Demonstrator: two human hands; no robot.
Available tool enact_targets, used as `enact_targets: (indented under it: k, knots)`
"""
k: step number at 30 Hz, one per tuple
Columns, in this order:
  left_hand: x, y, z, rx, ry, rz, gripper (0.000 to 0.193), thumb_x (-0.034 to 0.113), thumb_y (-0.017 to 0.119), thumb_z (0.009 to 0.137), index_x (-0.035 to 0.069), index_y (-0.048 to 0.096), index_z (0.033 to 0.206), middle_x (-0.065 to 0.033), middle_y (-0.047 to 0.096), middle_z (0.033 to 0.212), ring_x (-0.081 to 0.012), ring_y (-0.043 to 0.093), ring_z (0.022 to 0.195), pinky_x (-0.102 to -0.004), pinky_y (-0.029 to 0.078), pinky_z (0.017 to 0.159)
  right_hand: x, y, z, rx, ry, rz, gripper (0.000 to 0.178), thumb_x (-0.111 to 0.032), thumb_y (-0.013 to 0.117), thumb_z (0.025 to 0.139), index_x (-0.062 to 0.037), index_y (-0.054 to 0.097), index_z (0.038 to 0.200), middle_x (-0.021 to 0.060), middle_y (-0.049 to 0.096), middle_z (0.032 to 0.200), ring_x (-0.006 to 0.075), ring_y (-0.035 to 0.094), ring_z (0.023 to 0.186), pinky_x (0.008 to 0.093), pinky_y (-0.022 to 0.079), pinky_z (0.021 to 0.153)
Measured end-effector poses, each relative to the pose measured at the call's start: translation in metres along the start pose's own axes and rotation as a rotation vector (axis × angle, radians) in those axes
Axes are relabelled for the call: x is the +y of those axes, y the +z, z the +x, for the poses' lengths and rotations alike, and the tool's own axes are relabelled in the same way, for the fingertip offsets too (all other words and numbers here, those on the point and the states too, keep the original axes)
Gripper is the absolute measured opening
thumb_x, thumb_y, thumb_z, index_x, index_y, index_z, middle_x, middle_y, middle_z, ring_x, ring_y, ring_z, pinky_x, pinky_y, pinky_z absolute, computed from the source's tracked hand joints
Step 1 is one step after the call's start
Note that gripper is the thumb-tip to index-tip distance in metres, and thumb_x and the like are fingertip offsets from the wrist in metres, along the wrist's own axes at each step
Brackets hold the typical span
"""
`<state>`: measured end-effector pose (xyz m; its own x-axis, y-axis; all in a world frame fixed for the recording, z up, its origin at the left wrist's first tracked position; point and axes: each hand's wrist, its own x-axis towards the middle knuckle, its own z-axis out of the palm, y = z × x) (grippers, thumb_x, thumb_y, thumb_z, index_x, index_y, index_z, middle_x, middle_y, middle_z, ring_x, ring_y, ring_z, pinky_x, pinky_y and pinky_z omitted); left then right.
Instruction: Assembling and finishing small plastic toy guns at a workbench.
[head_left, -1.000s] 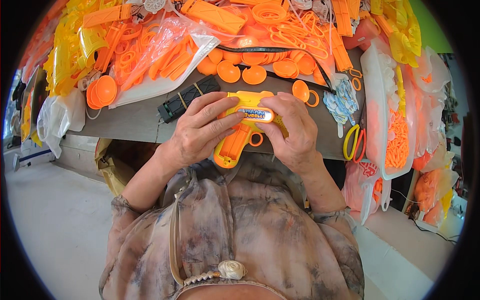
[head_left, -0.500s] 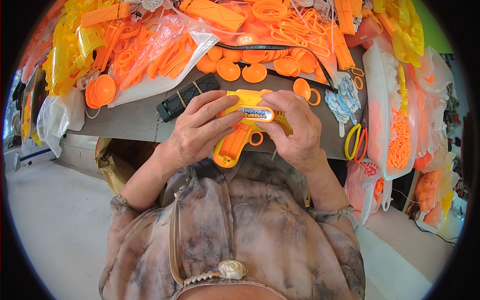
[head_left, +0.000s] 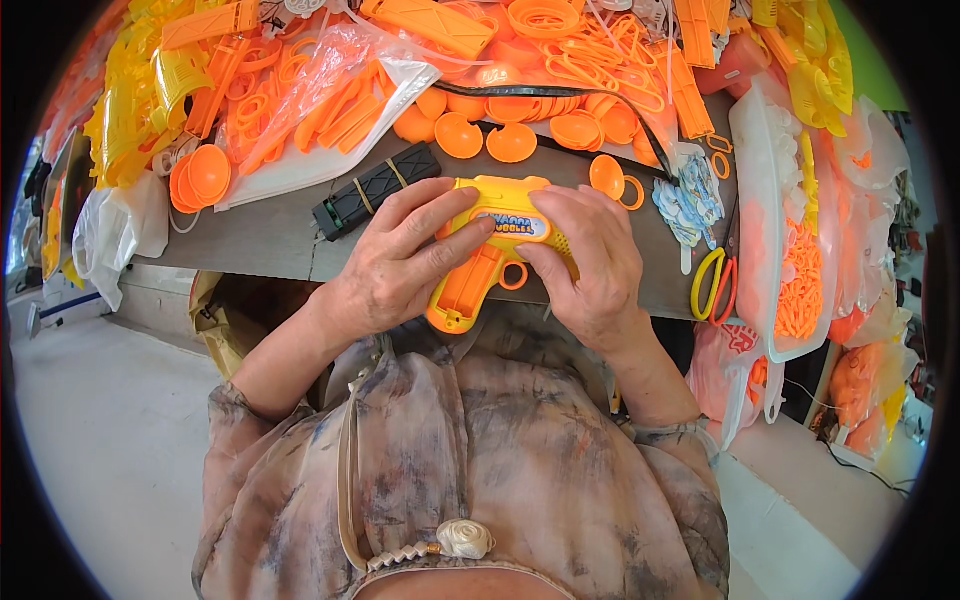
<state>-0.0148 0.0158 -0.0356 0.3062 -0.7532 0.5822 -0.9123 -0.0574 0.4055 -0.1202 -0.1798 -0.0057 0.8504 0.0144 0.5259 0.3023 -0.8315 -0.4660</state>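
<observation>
Both hands hold a yellow and orange toy bubble gun [head_left: 468, 283] above the front edge of the table. Its handle points down toward me, and the orange hollow inside the grip shows. An orange ring-shaped trigger sits beside the handle. My left hand [head_left: 400, 250] grips the left part of the body, fingertips on an oval printed sticker [head_left: 520, 227]. My right hand [head_left: 592, 258] is closed round the right end, its thumb and fingers at the sticker's other side. Fingers hide part of the sticker and the gun's right end.
A black block with bands [head_left: 378, 190] lies behind my left hand. Orange plastic parts [head_left: 560, 50] heap along the back. To the right are blue-white stickers [head_left: 688, 205], yellow-and-red-handled scissors [head_left: 711, 287] and a clear bin [head_left: 770, 345] of small orange pieces. Yellow shells [head_left: 130, 100] pile at far left.
My right hand has shifted slightly on the gun, covering more of its right end. The gun stays in nearly the same place, and my left fingers still press by the sticker.
</observation>
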Motion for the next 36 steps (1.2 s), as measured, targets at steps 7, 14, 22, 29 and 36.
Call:
enact_targets:
  k: [7,14,22,29,36]
  knots:
    - [0.001,-0.001,0.003,-0.003,0.032,0.027,0.041,0.003,0.069,0.068,0.003,0.064,0.109,-0.0151,0.054,0.120,-0.0361,0.054,0.105,-0.0409,0.049,0.087,0.002,0.001,-0.018,-0.084,-0.082,-0.222,0.051,-0.011,0.069,0.076,0.0012,0.053,0.122,0.0158,0.054,0.126,0.0307,0.053,0.115,0.0469,0.035,0.100]
    - [0.000,-0.001,0.001,0.004,0.034,0.015,0.043,0.003,0.069,0.067,0.003,0.064,0.110,-0.0152,0.054,0.121,-0.0365,0.054,0.105,-0.0415,0.049,0.088,0.000,-0.003,-0.020,-0.196,-0.103,-0.301,0.057,-0.016,0.067,0.078,0.0013,0.047,0.129,0.0161,0.048,0.134,0.0302,0.049,0.121,0.0498,0.030,0.103]
    - [0.003,0.001,0.001,0.019,0.014,-0.024,0.040,0.004,0.071,0.071,0.002,0.063,0.111,-0.0153,0.054,0.120,-0.0382,0.053,0.106,-0.0424,0.049,0.088,0.001,0.010,-0.032,-0.097,-0.134,-0.429,0.058,-0.019,0.067,0.078,0.0020,0.048,0.128,0.0177,0.048,0.132,0.0311,0.048,0.122,0.0562,0.026,0.103]
    - [0.010,0.007,0.004,0.107,-0.132,-0.203,0.039,-0.001,0.070,0.073,-0.002,0.059,0.111,-0.0200,0.055,0.115,-0.0366,0.054,0.107,-0.0404,0.050,0.084,-0.002,0.006,-0.030,-0.086,-0.115,-0.426,0.058,-0.022,0.067,0.077,0.0031,0.049,0.126,0.0177,0.046,0.134,0.0328,0.046,0.123,0.0554,0.024,0.105]
    - [0.022,0.031,0.000,0.378,-0.383,-0.755,0.055,-0.013,0.060,0.080,-0.001,0.035,0.127,-0.0149,0.046,0.127,-0.0212,0.051,0.115,-0.0325,0.047,0.094,-0.010,-0.008,-0.012,0.347,0.315,0.669,0.060,-0.017,0.065,0.081,0.0014,0.040,0.132,0.0193,0.045,0.131,0.0291,0.046,0.122,0.0434,0.033,0.104]
